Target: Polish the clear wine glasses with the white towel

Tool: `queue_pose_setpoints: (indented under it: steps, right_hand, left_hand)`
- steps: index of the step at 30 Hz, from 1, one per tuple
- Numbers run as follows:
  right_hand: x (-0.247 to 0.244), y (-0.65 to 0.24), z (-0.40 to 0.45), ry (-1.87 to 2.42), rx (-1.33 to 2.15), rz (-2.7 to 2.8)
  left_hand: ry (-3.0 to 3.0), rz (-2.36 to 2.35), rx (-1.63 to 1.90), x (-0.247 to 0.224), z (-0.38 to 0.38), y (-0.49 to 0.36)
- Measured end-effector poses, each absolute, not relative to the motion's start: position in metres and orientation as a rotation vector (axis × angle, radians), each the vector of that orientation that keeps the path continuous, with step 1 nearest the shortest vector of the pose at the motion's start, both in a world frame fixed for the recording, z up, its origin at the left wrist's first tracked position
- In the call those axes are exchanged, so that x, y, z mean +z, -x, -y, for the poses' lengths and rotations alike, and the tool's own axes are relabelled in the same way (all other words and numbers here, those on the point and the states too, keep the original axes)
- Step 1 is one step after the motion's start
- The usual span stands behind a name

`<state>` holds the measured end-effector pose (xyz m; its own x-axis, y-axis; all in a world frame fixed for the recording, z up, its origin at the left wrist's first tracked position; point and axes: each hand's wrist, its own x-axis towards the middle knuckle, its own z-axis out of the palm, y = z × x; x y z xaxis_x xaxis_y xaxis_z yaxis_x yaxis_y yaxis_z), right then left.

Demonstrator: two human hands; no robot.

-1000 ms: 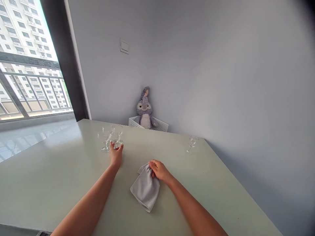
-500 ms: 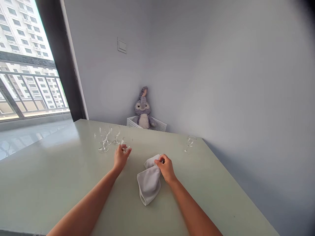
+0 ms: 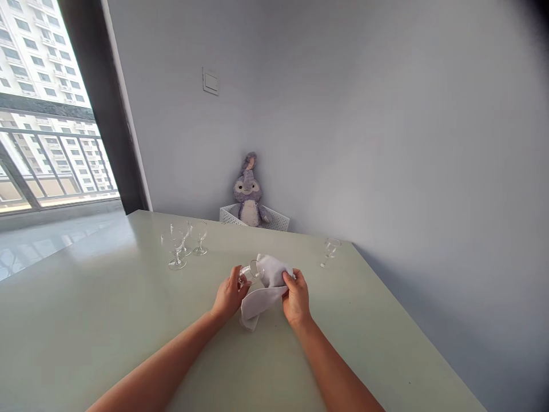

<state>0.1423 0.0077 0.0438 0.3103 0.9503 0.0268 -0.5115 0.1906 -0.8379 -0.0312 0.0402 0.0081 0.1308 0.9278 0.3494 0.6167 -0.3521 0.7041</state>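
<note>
My left hand [image 3: 230, 294] is closed on a clear glass [image 3: 252, 272], which is tilted with its rim toward the cloth. Around a pale grey-white cloth [image 3: 263, 300] my right hand [image 3: 295, 294] has its fingers closed. The cloth is lifted at its right side and hangs down toward the table in loose folds. Glass and cloth are side by side in front of me; whether they touch is hard to tell.
Three stemmed glasses, one of them in front [image 3: 176, 252], stand at the back left of the pale green table [image 3: 206, 366]. Another glass [image 3: 331, 249] is near the back right corner. Beyond the table, a plush rabbit [image 3: 249, 197] sits in a white basket [image 3: 281, 222] by the wall.
My left hand has brought the glass right and nearer to me, tilting it toward the cloth. My right hand has raised part of the cloth off the table.
</note>
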Motion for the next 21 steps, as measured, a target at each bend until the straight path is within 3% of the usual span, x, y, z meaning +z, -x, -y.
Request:
queue_pose_setpoints:
  steps: [10, 17, 21]
  right_hand:
    - [0.061, -0.113, 0.024, 0.675, 1.237, 0.957]
    - [0.057, -0.122, 0.017, 0.856, 1.023, 1.549]
    - [0.057, -0.128, 0.017, 0.86, 1.015, 1.611]
  left_hand:
    - [-2.181, -1.653, 1.011, 0.012, -0.039, 0.035]
    - [-2.271, -1.655, 0.962, 0.015, -0.038, 0.037]
    - [-2.359, -1.623, 0.951, 0.019, -0.034, 0.036]
